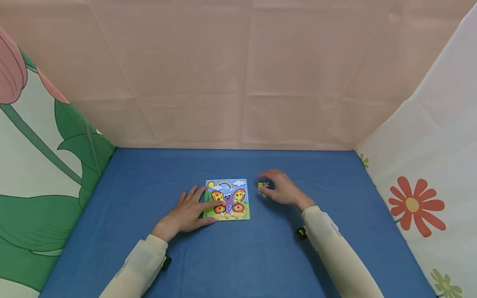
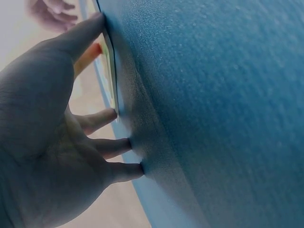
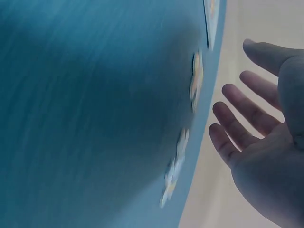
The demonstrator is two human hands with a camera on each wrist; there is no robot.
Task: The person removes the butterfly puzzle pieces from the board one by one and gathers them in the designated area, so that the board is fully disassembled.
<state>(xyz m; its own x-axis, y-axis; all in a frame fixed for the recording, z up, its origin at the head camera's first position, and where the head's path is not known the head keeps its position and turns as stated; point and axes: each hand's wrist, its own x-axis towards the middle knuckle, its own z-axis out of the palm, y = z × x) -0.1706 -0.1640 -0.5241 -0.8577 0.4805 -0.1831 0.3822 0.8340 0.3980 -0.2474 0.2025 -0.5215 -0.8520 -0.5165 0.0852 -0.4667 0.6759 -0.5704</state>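
A small butterfly puzzle board [image 1: 231, 200] lies flat in the middle of the blue table [image 1: 242, 258]. My left hand [image 1: 187, 213] rests flat beside it, fingers straight, with the fingertips [image 2: 110, 115] touching the board's left edge [image 2: 112, 71] and the table. My right hand [image 1: 282, 190] hovers just right of the board with its fingers [image 3: 240, 121] spread and holding nothing. Small loose puzzle pieces [image 1: 262, 186] lie on the table under its fingertips. In the right wrist view these pieces [image 3: 195, 80] appear blurred, apart from the palm.
A pink cloth backdrop [image 1: 235, 70] closes off the far side. A panel with a large tulip print [image 1: 30, 165] stands on the left and a white panel with red flowers [image 1: 433, 181] on the right. Blue table surface extends around the board.
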